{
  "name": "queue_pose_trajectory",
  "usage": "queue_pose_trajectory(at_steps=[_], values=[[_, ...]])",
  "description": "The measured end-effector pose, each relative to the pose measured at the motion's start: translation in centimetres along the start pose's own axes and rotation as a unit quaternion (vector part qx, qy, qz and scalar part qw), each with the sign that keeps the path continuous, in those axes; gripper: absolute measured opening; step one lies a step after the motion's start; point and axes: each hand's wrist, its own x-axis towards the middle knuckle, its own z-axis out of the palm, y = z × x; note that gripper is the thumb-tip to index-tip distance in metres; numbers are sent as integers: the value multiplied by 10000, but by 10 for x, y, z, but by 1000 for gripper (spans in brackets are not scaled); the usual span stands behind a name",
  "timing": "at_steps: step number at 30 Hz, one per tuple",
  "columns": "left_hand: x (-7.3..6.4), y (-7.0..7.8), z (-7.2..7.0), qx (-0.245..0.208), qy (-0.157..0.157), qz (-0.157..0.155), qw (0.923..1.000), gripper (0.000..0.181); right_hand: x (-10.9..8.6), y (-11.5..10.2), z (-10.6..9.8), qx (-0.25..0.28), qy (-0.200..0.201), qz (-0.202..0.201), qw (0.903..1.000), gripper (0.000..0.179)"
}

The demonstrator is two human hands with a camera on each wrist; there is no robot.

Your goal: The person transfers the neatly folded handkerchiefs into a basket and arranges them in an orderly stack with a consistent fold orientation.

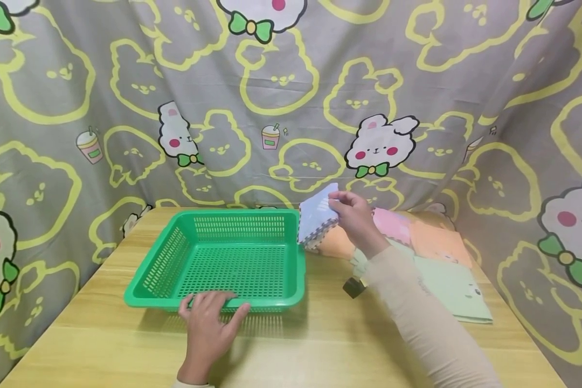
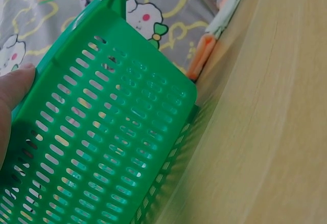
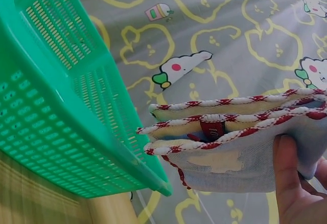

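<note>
A green plastic basket with slotted walls stands on the wooden table. My left hand holds its near rim, fingers over the edge and thumb against the outside. Above the basket's right rim, my right hand pinches a folded light blue towel by its right side. Red-and-white stitching runs along the edges of this towel, and a small red label shows between its folds. The basket's visible floor holds nothing.
Right of the basket lie folded cloths: an orange one, a pink one, another orange one and a light green one. A patterned grey curtain hangs behind the table.
</note>
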Motion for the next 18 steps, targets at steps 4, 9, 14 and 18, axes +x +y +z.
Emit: queue_pose_trajectory(at_steps=[4, 9, 14, 18], values=[[-1, 0, 0, 26, -1, -15, 10000, 54, 0, -2, 4, 40, -53, -31, 10000, 27], [-1, 0, 0, 54, -1, -34, 10000, 55, 0, -2, 9, 219, -157, -39, 9996, 26], [-1, 1, 0, 14, -16, -40, 10000, 55, 0, -2, 14, 271, -177, -38, 9995, 25], [-1, 0, 1, 9, -6, -35, 10000, 54, 1, -2, 18, 358, -147, -32, 9992, 24]])
